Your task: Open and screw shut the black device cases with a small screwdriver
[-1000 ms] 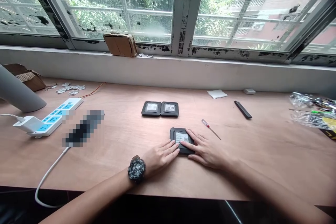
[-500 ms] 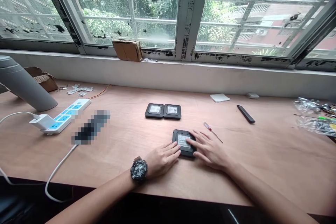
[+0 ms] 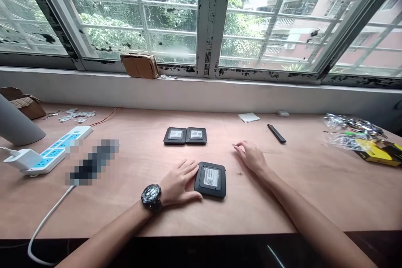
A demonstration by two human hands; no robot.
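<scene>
Black near-square device [image 3: 210, 180], label up, lies on plywood desk [image 3: 282, 192] just right of L hand [image 3: 179, 182], whose spread, empty fingers touch its left edge. R hand [image 3: 251, 155] sits apart, beyond-right, fingers curled; can't tell if holding anything. L nearer.

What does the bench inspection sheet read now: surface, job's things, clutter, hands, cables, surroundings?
Surface: brown plywood desk, dry.
Job's things: black square labelled device near edge; two matching black devices side by side behind.
Clutter: black slim bar, white pad, yellow box, crinkled plastic bags.
Hands: left hand open, touching the device's left side; right hand curled on desk, apart.
Cables: white power strip, white cable.
Surroundings: peeling window frame.
</scene>
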